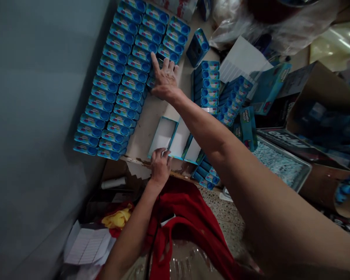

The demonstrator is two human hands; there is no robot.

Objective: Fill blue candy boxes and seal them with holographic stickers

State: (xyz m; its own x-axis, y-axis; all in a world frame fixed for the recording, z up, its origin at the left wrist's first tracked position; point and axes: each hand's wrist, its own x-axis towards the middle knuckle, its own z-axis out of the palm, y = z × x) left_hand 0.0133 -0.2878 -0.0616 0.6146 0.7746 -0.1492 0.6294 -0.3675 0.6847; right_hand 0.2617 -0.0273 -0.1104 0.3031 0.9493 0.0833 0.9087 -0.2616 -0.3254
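Observation:
Long rows of small blue candy packs (pixel 102 93) stand close together on the table along the wall. My right hand (pixel 165 77) reaches over the end of the shorter third row. Its fingers are spread across a few packs there, with the thumb on the near side; those packs are mostly hidden under the hand. My left hand (pixel 161 165) is at the table's front edge, fingers curled on the near rim of a shallow open carton (pixel 164 132) with blue edges and a white inside. Two similar open cartons lie beside it, partly behind my right forearm.
More blue packs (pixel 210 83) stand in groups to the right, near a single pack (pixel 198 47). Beyond are a printed candy box (pixel 249 126), a metal tray (pixel 305 171) of small wrapped pieces and a large cardboard box (pixel 317 85). The wall (pixel 41 97) bounds the left.

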